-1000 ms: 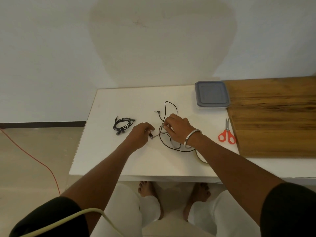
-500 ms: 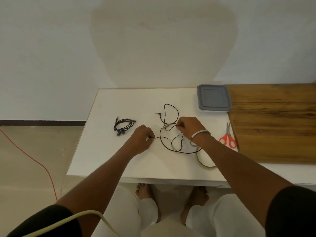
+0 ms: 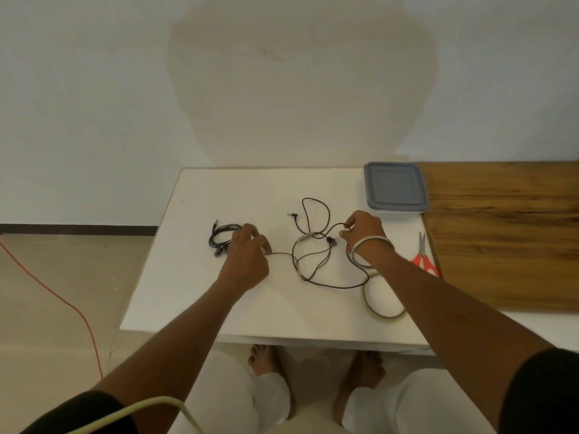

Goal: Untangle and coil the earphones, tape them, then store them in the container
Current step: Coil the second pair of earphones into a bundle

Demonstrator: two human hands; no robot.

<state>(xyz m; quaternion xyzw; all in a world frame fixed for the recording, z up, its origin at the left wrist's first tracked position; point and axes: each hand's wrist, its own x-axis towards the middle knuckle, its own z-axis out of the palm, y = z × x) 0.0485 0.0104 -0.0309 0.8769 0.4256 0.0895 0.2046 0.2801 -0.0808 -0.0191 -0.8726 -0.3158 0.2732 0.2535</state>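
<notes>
Black tangled earphones (image 3: 313,245) lie spread in loops on the white table (image 3: 250,308). My left hand (image 3: 247,255) pinches one end of their cable at the left. My right hand (image 3: 363,230), with a metal bangle on the wrist, pinches the cable at the right, near an earbud (image 3: 331,241). The jack plug (image 3: 293,215) lies free behind the loops. A second pair of black earphones (image 3: 222,238), coiled, sits just left of my left hand. A roll of clear tape (image 3: 383,297) lies under my right forearm. The grey-lidded container (image 3: 395,189) stands shut at the back right.
Red-handled scissors (image 3: 423,258) lie at the table's right edge, beside a wooden board (image 3: 507,233). An orange cord (image 3: 62,296) runs across the floor on the left. My knees and bare feet show below the table's front edge.
My two hands have moved apart, left hand leftward and right hand rightward, stretching the cable out. The loops between them have spread wider on the table.
</notes>
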